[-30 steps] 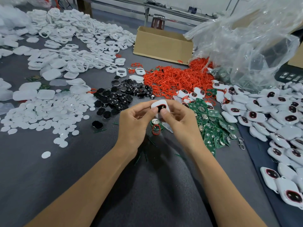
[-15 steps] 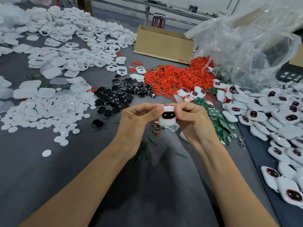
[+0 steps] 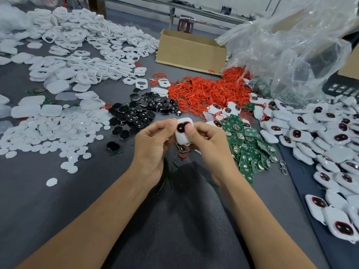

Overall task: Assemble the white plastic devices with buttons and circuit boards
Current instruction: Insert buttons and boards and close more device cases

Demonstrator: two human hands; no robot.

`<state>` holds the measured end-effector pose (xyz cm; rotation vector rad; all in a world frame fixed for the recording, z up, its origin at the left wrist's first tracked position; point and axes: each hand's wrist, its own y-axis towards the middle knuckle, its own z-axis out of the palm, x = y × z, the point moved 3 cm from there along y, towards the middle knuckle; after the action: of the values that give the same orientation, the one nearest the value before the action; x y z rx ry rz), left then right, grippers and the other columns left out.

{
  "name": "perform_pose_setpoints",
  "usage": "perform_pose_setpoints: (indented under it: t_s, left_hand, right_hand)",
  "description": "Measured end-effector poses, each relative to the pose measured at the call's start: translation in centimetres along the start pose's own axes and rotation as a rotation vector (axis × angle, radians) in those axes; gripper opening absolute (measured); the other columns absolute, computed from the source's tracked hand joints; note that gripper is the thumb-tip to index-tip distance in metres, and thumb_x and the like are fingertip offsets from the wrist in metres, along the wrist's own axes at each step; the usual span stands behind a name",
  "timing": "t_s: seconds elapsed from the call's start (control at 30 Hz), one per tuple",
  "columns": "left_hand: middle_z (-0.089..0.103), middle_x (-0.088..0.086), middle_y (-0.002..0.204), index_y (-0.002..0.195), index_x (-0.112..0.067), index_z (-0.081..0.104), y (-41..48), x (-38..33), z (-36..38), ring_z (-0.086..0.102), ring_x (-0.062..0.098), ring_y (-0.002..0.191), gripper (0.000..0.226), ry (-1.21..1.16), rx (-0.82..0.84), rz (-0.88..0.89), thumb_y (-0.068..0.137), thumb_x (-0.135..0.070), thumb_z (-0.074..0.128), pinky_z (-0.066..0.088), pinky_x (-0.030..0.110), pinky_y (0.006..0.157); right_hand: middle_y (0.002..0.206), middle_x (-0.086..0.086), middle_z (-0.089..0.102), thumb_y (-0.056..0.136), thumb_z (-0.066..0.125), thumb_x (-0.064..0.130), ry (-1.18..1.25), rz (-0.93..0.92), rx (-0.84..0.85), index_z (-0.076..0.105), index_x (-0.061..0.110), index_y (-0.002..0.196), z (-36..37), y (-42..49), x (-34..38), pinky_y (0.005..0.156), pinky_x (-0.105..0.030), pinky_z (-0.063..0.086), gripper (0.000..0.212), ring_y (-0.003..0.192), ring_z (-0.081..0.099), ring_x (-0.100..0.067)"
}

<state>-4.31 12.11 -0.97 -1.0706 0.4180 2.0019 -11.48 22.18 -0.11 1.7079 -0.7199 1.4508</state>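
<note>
Pinching white device (image 3: 182,138), left hand (image 3: 153,147) mirrors right hand (image 3: 212,146).

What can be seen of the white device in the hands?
The white device is a rounded, glossy plastic shell with a black button ringed in red near its top, facing the camera. The left hand pinches its left edge; the right hand rests its thumb on the button. Held off the table.

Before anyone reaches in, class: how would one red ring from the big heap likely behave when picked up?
The red rings look thin and bent out of shape, so probably floppy and light. They lie tangled in a heap, so lifting one may drag neighbours along.
</note>
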Motion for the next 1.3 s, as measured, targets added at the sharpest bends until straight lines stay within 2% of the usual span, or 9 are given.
perform_pose_setpoints:
  t_s: [0.13, 0.3, 0.37, 0.5, 0.6, 0.7, 0.97, 1.17, 1.3]
  left_hand:
    - [0.072, -0.002, 0.077, 0.09, -0.009, 0.069, 0.2, -0.2, -0.4, 0.065, 0.009, 0.071, 0.01, 0.058, -0.02, 0.058, 0.088, -0.004, 0.061, 0.054, 0.02, 0.07]
    - [0.072, 0.0, 0.091, 0.101, -0.021, 0.074, 0.4, -0.5, -0.2, 0.066, 0.017, 0.084, 0.019, 0.444, 0.083, 0.272, 0.086, -0.01, 0.069, 0.056, 0.034, 0.082]
    - [0.073, 0.007, 0.096, 0.098, -0.02, 0.075, 0.3, -0.4, -0.2, 0.068, 0.028, 0.09, 0.017, 0.506, 0.123, 0.294, 0.086, -0.01, 0.069, 0.056, 0.04, 0.085]
    - [0.074, 0.009, 0.09, 0.094, -0.011, 0.072, 0.3, -0.5, -0.1, 0.069, 0.022, 0.084, 0.013, 0.415, 0.17, 0.261, 0.089, -0.002, 0.063, 0.057, 0.035, 0.083]
    - [0.073, 0.015, 0.095, 0.095, -0.008, 0.071, 0.1, -0.5, 0.2, 0.068, 0.033, 0.092, 0.013, 0.404, 0.229, 0.294, 0.088, 0.0, 0.063, 0.054, 0.043, 0.091]
    - [0.072, 0.019, 0.095, 0.093, -0.006, 0.071, -0.2, -0.7, 0.3, 0.065, 0.042, 0.096, 0.012, 0.38, 0.259, 0.332, 0.086, 0.002, 0.065, 0.053, 0.052, 0.091]
    - [0.073, 0.013, 0.089, 0.088, -0.011, 0.072, -0.7, -0.8, 0.4, 0.068, 0.029, 0.085, 0.012, 0.3, 0.306, 0.349, 0.085, -0.001, 0.066, 0.057, 0.033, 0.072]
    - [0.073, 0.011, 0.095, 0.096, -0.012, 0.072, -0.6, -0.5, 0.5, 0.069, 0.03, 0.091, 0.013, 0.292, 0.3, 0.38, 0.086, -0.008, 0.065, 0.057, 0.034, 0.079]
    - [0.074, 0.006, 0.103, 0.111, -0.013, 0.064, 0.1, 0.3, 0.2, 0.069, 0.016, 0.094, 0.032, 0.065, 0.254, 0.143, 0.08, -0.013, 0.069, 0.054, 0.023, 0.079]
  right_hand:
    - [0.074, -0.003, 0.069, 0.088, 0.064, 0.008, -0.143, -0.025, -0.003, 0.071, 0.006, 0.096, -0.1, 0.0, 0.4, 0.058, -0.029, 0.05, 0.011, 0.061, 0.061, -0.007]
    - [0.061, -0.007, 0.064, 0.074, 0.078, 0.017, -0.525, -0.209, -0.073, 0.076, 0.019, 0.082, -1.3, 0.1, 0.8, 0.054, -0.031, 0.036, 0.008, 0.053, 0.043, -0.015]
    - [0.063, -0.005, 0.066, 0.073, 0.079, 0.018, -0.506, -0.254, -0.055, 0.075, 0.024, 0.08, -1.5, 0.1, 1.1, 0.055, -0.032, 0.037, 0.01, 0.054, 0.045, -0.017]
    - [0.068, -0.01, 0.066, 0.075, 0.076, 0.017, -0.348, -0.277, -0.066, 0.069, 0.039, 0.078, -1.8, 0.3, 1.8, 0.057, -0.039, 0.04, 0.024, 0.058, 0.047, -0.023]
    - [0.075, -0.014, 0.07, 0.077, 0.075, 0.014, -0.282, -0.29, -0.042, 0.072, 0.027, 0.081, -1.9, 0.2, 1.8, 0.065, -0.05, 0.048, 0.014, 0.07, 0.058, -0.04]
    - [0.076, -0.004, 0.07, 0.078, 0.073, 0.014, -0.266, -0.322, -0.022, 0.071, 0.019, 0.08, -1.9, 0.1, 1.9, 0.065, -0.046, 0.048, 0.006, 0.072, 0.06, -0.035]
    - [0.064, 0.007, 0.06, 0.076, 0.069, 0.016, -0.271, -0.337, -0.042, 0.066, 0.021, 0.073, -1.7, -0.3, 2.2, 0.055, -0.021, 0.031, 0.006, 0.056, 0.038, -0.005]
    - [0.073, 0.01, 0.067, 0.079, 0.071, 0.009, -0.33, -0.49, -0.233, 0.071, 0.025, 0.079, -1.2, -1.2, 2.8, 0.06, -0.02, 0.038, 0.016, 0.065, 0.053, -0.007]
    - [0.093, -0.006, 0.071, 0.078, 0.074, -0.001, -0.49, -0.652, -0.316, 0.076, 0.006, 0.086, -0.5, -1.6, 2.9, 0.078, -0.023, 0.049, 0.011, 0.085, 0.065, -0.013]
